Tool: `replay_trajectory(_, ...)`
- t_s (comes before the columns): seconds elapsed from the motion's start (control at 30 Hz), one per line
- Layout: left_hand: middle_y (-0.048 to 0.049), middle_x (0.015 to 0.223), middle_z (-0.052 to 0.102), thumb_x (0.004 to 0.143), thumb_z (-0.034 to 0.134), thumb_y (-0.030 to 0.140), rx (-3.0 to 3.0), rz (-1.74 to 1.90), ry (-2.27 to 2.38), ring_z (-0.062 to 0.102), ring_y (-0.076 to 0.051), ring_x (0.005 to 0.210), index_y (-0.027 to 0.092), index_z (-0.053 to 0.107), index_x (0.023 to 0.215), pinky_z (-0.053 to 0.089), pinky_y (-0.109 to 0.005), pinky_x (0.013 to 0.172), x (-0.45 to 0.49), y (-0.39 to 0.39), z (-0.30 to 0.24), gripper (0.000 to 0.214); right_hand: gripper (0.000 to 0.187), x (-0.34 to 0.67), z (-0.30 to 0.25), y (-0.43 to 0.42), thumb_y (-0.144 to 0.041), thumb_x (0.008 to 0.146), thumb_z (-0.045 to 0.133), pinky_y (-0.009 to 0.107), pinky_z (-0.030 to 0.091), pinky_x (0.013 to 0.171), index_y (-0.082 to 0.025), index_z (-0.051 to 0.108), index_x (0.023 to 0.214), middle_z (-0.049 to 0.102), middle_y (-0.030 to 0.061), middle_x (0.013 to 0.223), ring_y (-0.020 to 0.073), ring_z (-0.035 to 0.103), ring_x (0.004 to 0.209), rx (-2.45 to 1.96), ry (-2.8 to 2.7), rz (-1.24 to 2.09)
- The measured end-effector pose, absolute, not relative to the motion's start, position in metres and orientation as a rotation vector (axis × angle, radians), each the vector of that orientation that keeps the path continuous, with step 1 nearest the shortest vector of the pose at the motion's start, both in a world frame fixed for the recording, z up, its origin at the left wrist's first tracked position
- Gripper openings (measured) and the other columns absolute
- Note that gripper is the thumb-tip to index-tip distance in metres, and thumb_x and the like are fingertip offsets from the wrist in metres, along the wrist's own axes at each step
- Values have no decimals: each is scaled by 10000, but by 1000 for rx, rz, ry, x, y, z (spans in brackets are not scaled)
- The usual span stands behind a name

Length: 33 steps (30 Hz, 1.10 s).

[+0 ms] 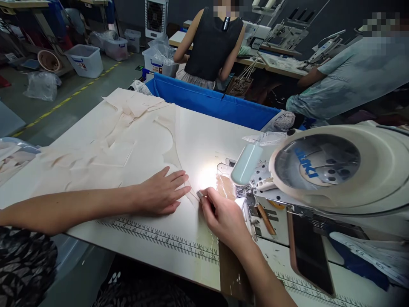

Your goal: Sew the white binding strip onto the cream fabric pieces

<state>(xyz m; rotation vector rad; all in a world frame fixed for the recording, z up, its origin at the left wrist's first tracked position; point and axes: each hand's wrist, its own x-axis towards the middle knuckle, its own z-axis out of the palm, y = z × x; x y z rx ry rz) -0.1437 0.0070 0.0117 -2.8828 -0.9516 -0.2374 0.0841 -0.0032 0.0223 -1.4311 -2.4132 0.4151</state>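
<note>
Our left hand (161,192) lies flat, fingers spread, on pale cloth (145,155) left of the worktop's (204,123) middle; our right hand (222,213) pinches a small grey object (200,195) by the cloth's edge. We seem to be working along that edge; the next move likely calls for keeping it flat. Blue "JUKI" lettering (306,164) marks the sewing machine (319,192); numbered ruler markings (159,238) line the worktop's front edge.

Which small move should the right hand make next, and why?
Perhaps guide the small grey object, pinched in the right hand, slightly along the edge of the pale fabric: it sits near that edge, and the left hand lies spread over the fabric.
</note>
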Motion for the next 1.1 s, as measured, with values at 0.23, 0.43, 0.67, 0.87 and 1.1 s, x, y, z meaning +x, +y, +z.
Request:
replay_trajectory(0.23,-155,1357,565,980,380,253,-2929,-375,-845,463,-255,1298,79,501,1321,356,-476,1087,-143,6,4,401,160,79,13,4,-260,961,368,256,396,505,-221,508,894,640,-13,657,152,619,559,-1386,-2314,452)
replay_trajectory(0.43,-158,1340,571,964,399,248,-2918,-412,-834,480,-272,1270,83,506,1317,395,-480,1032,-141,4,1,404,185,84,11,3,-264,971,380,252,443,537,-214,556,950,691,-20,722,142,656,602,-1368,-2276,481)
replay_trajectory(0.67,-164,1328,577,948,418,242,-2903,-387,-829,498,-274,1247,78,516,1300,404,-462,1015,-139,5,3,401,171,80,9,4,-244,964,399,255,412,528,-215,566,935,705,-20,737,151,670,614,-1383,-2304,423)
replay_trajectory(0.87,-168,1311,586,940,416,237,-2903,-414,-821,508,-280,1233,66,524,1285,430,-466,973,-138,4,4,400,186,78,12,4,-237,934,407,266,314,472,-206,566,843,625,-4,591,161,587,495,-1380,-2367,311)
replay_trajectory(1.1,-148,1348,571,949,394,239,-2955,-402,-768,484,-264,1278,79,503,1311,432,-465,968,-135,-1,4,410,195,94,21,-17,-236,943,428,225,306,448,-199,561,804,561,-42,536,101,486,411,-1345,-2381,298)
